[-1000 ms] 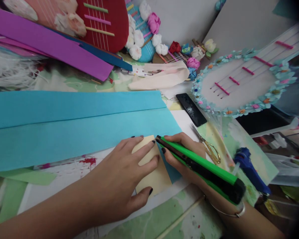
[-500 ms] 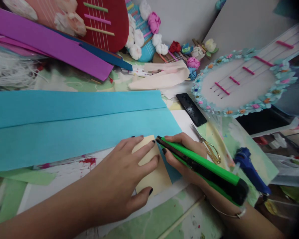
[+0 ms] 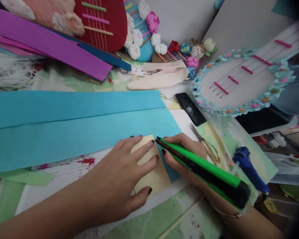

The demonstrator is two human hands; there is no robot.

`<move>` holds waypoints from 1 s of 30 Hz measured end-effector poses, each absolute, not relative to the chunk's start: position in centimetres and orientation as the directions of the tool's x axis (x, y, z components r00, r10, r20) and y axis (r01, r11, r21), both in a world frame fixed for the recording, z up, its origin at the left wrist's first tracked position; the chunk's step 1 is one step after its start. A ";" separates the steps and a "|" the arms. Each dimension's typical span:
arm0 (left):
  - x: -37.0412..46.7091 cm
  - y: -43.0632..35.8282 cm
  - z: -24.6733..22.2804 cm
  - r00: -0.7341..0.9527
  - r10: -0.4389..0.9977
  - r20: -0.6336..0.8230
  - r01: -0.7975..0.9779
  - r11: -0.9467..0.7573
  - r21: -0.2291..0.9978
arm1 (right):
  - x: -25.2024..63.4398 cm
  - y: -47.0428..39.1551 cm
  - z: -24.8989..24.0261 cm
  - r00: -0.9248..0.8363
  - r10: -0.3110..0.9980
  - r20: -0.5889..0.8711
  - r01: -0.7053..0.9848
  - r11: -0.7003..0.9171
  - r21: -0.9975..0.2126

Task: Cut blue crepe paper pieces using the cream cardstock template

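This looks like a craft workspace: coloured paper (image 3: pixel 72 132), scissors (image 3: pixel 201 138), a glue gun (image 3: pixel 251 174) and flower-trimmed model instruments (image 3: pixel 259 83) crowd the table (image 3: pixel 142 224).

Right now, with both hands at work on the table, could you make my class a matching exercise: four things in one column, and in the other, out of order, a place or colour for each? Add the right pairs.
Things
1. Cutter knife
2. Cream card
3. Scissors
4. Glue gun

Places and colours
A. Mostly blue
B. Gripped in the right hand
C. Partly gold-coloured
D. Partly covered by the left hand

Right pairs: 1-B, 2-D, 3-C, 4-A
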State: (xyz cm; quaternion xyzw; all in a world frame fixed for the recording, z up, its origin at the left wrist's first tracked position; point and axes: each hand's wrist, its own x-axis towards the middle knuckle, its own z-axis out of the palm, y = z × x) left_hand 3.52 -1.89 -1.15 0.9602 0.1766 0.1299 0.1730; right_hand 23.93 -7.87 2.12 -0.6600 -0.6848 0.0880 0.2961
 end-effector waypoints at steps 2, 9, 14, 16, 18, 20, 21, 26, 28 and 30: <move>3.5 -1.9 -1.2 0.906 0.382 0.181 0.297 -0.879 0.373 | 23.9 -7.9 2.2 0.039 0.958 0.285 0.855 0.116 -0.505; 3.5 -2.0 -1.1 0.908 0.380 0.178 0.294 -0.879 0.376 | 23.9 -8.0 2.3 0.040 0.967 0.252 0.845 0.101 -0.525; 3.5 -2.0 -1.3 0.903 0.383 0.195 0.294 -0.882 0.368 | 24.0 -7.9 2.1 0.030 0.962 0.271 0.847 0.119 -0.517; 3.5 -2.0 -1.3 0.903 0.386 0.191 0.299 -0.881 0.367 | 24.1 -7.9 2.0 0.017 0.951 0.308 0.858 0.144 -0.493; 3.5 -2.0 -1.3 0.903 0.384 0.193 0.297 -0.882 0.366 | 24.1 -7.9 2.0 0.003 0.938 0.347 0.866 0.171 -0.470; 3.5 -2.0 -1.3 0.906 0.379 0.188 0.294 -0.884 0.364 | 24.1 -8.0 1.9 -0.020 0.932 0.362 0.866 0.197 -0.459; 3.5 -2.0 -1.3 0.908 0.376 0.185 0.293 -0.884 0.363 | 24.1 -8.0 1.9 -0.024 0.932 0.362 0.868 0.199 -0.456; 3.5 -2.0 -1.3 0.903 0.382 0.195 0.295 -0.884 0.362 | 24.2 -8.1 1.8 -0.030 0.932 0.362 0.865 0.206 -0.459; 3.5 -2.0 -1.3 0.904 0.381 0.194 0.296 -0.885 0.360 | 24.2 -8.1 1.8 -0.037 0.931 0.363 0.862 0.214 -0.460; 3.5 -2.0 -1.3 0.904 0.381 0.194 0.296 -0.885 0.359 | 24.3 -8.1 1.9 -0.042 0.931 0.362 0.863 0.217 -0.457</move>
